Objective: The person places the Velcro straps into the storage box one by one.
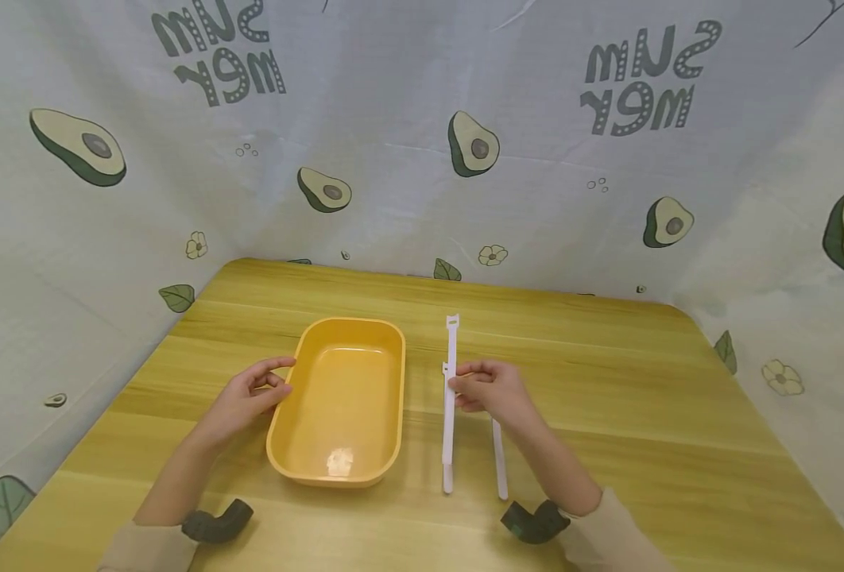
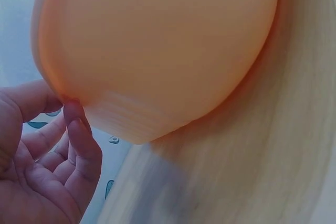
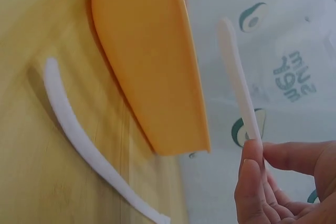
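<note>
A yellow rectangular tub [image 1: 343, 397] stands on the table with its mouth up. My left hand [image 1: 250, 393] pinches its left rim between thumb and fingers, as the left wrist view shows [image 2: 58, 150]. To the right of the tub, my right hand [image 1: 493, 389] holds a white slotted-end cable strap [image 1: 452, 342] between thumb and forefinger, raised off the table in the right wrist view. A second white strap [image 1: 448, 481] lies on the wood, mostly covered by the held one in the head view. Partly hidden behind the right hand lies a third strap [image 1: 500, 469].
The wood-grain table [image 1: 608, 381] has rounded far corners. A white cloth [image 1: 393, 103] printed with avocados hangs behind it and at both sides. Dark curved pieces [image 1: 218, 522] sit at both wrists, beside beige sleeves [image 1: 611, 536].
</note>
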`<state>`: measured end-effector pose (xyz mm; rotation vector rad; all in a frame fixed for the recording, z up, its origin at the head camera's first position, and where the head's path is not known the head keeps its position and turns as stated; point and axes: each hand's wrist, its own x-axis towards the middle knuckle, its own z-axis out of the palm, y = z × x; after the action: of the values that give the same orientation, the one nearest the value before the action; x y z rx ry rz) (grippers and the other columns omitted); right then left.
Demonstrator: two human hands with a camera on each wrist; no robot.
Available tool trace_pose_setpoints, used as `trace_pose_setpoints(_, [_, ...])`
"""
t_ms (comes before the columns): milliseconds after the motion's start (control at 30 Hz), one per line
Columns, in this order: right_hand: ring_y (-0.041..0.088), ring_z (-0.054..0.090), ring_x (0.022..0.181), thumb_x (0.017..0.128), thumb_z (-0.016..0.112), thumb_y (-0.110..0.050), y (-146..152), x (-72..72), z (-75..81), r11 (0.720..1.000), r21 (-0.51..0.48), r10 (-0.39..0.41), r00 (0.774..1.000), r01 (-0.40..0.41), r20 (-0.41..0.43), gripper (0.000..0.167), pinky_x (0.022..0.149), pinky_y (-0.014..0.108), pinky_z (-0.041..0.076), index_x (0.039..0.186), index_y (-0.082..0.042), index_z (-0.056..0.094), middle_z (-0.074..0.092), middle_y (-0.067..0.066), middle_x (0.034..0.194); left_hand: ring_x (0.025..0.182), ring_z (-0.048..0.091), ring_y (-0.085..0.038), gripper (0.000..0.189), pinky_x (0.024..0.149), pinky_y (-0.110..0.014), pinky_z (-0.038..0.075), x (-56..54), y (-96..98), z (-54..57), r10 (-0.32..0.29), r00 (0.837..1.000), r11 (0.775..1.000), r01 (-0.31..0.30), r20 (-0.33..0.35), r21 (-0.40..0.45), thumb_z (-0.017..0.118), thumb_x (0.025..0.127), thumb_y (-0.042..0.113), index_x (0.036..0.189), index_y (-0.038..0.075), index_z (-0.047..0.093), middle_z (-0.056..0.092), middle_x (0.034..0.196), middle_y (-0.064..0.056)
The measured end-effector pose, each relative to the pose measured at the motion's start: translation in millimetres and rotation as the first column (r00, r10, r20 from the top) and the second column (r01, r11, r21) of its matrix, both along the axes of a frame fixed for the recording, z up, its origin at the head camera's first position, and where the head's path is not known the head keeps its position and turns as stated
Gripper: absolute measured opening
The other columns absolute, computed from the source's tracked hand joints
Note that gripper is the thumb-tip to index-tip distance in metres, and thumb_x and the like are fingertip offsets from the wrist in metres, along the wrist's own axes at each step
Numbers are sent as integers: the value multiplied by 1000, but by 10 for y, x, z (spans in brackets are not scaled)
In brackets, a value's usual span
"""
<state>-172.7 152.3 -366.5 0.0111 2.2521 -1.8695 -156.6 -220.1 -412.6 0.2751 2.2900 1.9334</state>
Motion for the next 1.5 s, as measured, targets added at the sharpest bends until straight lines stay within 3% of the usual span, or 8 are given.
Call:
trace_pose_setpoints(200, [17, 66, 65, 88, 68, -3, -120, -36, -9, 1000, -24, 4, 1000, -3, 6, 25, 64, 28, 57, 108, 10, 61, 69, 9, 82, 80, 62, -14, 49, 71, -27, 55, 7, 0, 8, -12, 1000, 1000, 12, -1, 3, 59, 97, 6, 140, -9, 40, 52, 94, -13])
trace_pose_setpoints(500, [18, 66, 64, 87, 69, -2, -305, -85, -11, 997, -64, 41, 999, -41, -2, 24, 68, 37, 58, 107, 10, 61, 68, 8, 79, 80, 61, -14, 49, 70, -27, 55, -4, 7, 8, 1, 1000, 1000, -1, 6, 0, 60, 97, 8, 140, -8, 41, 52, 94, -13])
trace_pose_setpoints(800, [15, 64, 60, 87, 69, 0, -509, -81, -74, 990, -113, 82, 996, -79, 20, 24, 65, 33, 58, 106, 11, 60, 68, 7, 76, 76, 60, -12, 48, 68, -25, 54, -12, 20, 6, 18, 1000, 1000, -18, 5, 8, 60, 96, 5, 138, -9, 42, 52, 91, -10])
trace_pose_setpoints(1500, [13, 64, 60, 87, 70, -2, -921, -90, -32, 978, -141, 160, 987, -156, 17, 24, 62, 27, 57, 107, 9, 61, 69, 8, 80, 77, 59, -12, 48, 67, -25, 54, -26, -3, -35, 6, 1000, 1000, -6, -5, 11, 60, 97, 6, 139, -8, 42, 52, 93, -11])
